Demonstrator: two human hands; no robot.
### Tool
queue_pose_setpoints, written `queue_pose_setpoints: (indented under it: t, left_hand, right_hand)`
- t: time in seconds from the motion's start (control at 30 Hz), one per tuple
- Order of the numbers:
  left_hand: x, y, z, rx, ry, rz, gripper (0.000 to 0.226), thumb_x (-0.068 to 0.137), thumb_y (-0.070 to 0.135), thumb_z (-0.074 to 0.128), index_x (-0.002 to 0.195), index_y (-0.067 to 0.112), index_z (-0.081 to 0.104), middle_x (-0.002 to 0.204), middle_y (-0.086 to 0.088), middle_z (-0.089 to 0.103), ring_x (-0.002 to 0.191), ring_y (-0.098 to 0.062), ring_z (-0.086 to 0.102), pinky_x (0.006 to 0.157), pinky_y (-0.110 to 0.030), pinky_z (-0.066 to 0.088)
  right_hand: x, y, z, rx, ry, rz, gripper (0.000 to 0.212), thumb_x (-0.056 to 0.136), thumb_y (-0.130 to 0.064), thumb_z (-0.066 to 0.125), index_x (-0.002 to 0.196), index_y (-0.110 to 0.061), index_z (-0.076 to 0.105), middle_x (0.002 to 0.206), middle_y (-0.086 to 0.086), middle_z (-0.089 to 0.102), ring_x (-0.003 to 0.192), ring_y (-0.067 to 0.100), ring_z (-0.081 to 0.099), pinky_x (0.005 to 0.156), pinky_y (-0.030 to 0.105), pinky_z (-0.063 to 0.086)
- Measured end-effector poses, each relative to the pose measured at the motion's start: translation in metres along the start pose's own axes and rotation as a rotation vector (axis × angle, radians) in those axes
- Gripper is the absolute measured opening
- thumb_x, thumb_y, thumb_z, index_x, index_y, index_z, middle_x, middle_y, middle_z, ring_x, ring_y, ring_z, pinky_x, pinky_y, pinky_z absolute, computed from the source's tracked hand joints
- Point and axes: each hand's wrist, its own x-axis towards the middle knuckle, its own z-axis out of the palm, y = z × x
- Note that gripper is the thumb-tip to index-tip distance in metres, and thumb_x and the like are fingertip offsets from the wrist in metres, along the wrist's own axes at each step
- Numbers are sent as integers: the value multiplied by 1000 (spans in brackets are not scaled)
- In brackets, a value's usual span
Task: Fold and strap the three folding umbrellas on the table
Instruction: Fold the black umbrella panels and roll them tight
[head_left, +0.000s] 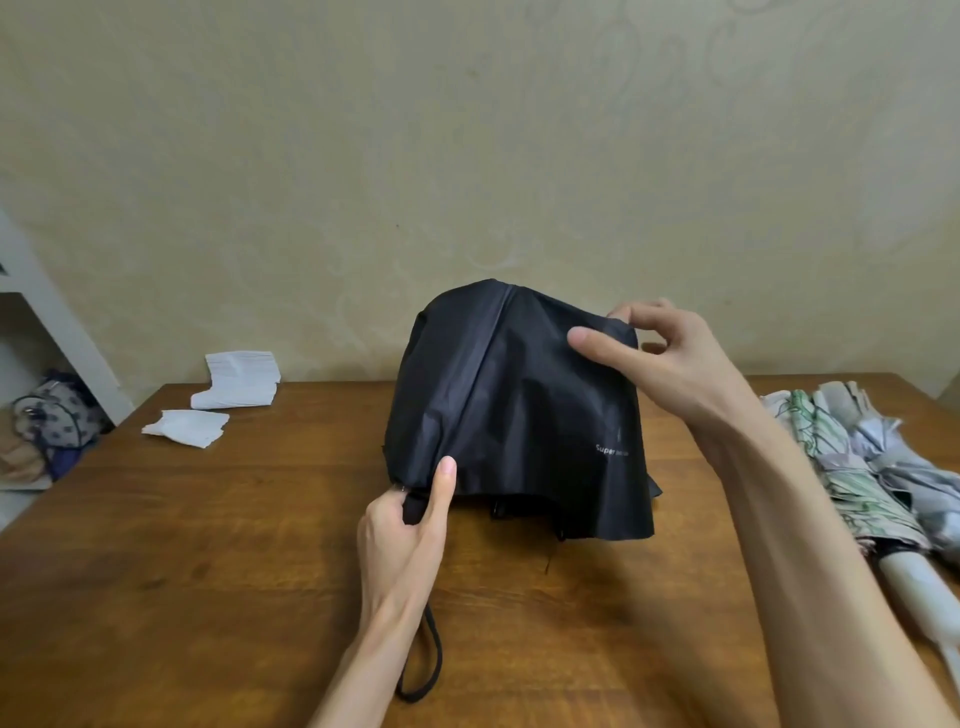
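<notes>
you're holding the black umbrella (514, 410) up over the middle of the wooden table (208, 571), canopy hanging loose & unstrapped, top end pointing toward the wall (467, 156). your left hand (405, 535) is gripping the dark part sticking out under the canopy's near-left hem, fingers curling round it, thumb lying straight up against the fabric. the wrist strap (426, 660) is hanging in a loop under your left wrist; can't tell if it's touching the tabletop. your right hand (670, 358) is pinching the canopy at its upper right: thumb stretching across the front of the cloth, other fingers curling over the top edge. small white lettering (612, 450) is showing low on the right panel, too small to read fully.

the other two umbrellas are lying side by side at the table's right edge, well apart from the black one: a green leaf-print umbrella (852, 483) on the inner side & a grey umbrella (914, 467) touching it on the outer side, both w/ canopies bunching loose. a white handle (914, 587) is pointing toward you; can't tell which of the two it belongs to.

at back left, two white paper pieces (236, 384) are lying close together near the table's far edge. off the table on the left, a white shelf (47, 322) is standing w/ a pile of bags (52, 415) beside it.
</notes>
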Motion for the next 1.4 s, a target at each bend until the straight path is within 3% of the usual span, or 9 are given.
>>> queue_pose_setpoints:
  t: [0.17,0.27,0.4,0.63,0.77,0.87,0.93,1.17,1.4]
  left_hand:
    - [-2,2,1,37,56,9,62,86,72,59,59,16,58,52,8,59,56,-7,61,64,-28,46]
    - [-4,4,3,42,103,14,60,84,72,59,62,16,60,53,7,59,60,-6,63,63,-28,46]
    - [-10,7,9,-4,98,0,51,84,73,63,78,22,69,71,7,70,75,-7,68,71,-30,51]
    - [-12,13,10,-44,101,-84,59,84,80,48,79,24,65,78,3,69,82,-18,69,74,-29,48]
    - [-11,14,11,-36,145,-79,50,88,72,52,76,25,64,77,5,69,82,-13,67,71,-25,45]
    - [-9,12,13,-13,183,-48,44,86,72,54,85,29,67,86,13,70,88,-7,66,81,-31,48]
    - [-8,9,13,-9,203,-28,48,87,72,55,94,27,72,93,15,72,93,-8,67,86,-33,50]
    - [-4,2,11,-38,183,-95,57,86,73,60,86,17,72,72,0,71,66,-14,71,75,-43,63]
    - [-2,-2,11,-51,189,-102,59,84,73,62,79,15,70,82,-4,74,83,-26,72,87,-50,61]
  right_hand:
    - [-1,-15,5,-473,121,7,22,91,-49,79,91,-27,74,125,0,52,138,26,40,112,41,35]
    - [-6,-19,7,-621,255,35,14,93,-48,78,88,-37,71,109,3,53,115,30,54,86,37,40]
    - [-1,-11,17,-473,192,0,13,98,-40,73,91,-30,70,80,-6,59,91,28,67,77,40,51]
    - [3,3,36,22,149,-207,17,106,-10,65,115,-20,75,103,2,80,100,14,77,90,42,64]
    - [-3,1,44,284,160,-25,31,103,-21,71,134,-28,68,104,5,81,101,14,78,86,31,65]
    - [-1,11,48,37,198,81,41,92,-44,82,125,-24,70,104,-7,77,97,8,75,83,36,66]
    - [0,16,51,-142,272,8,19,95,-40,79,107,-25,77,98,-14,77,94,3,72,88,42,64]
    - [2,20,47,18,230,-163,17,108,-19,65,106,-16,81,97,-13,80,94,2,75,81,28,60]
    - [3,27,51,-37,181,-15,11,94,-35,82,97,-26,79,96,-8,80,96,7,74,89,33,61]
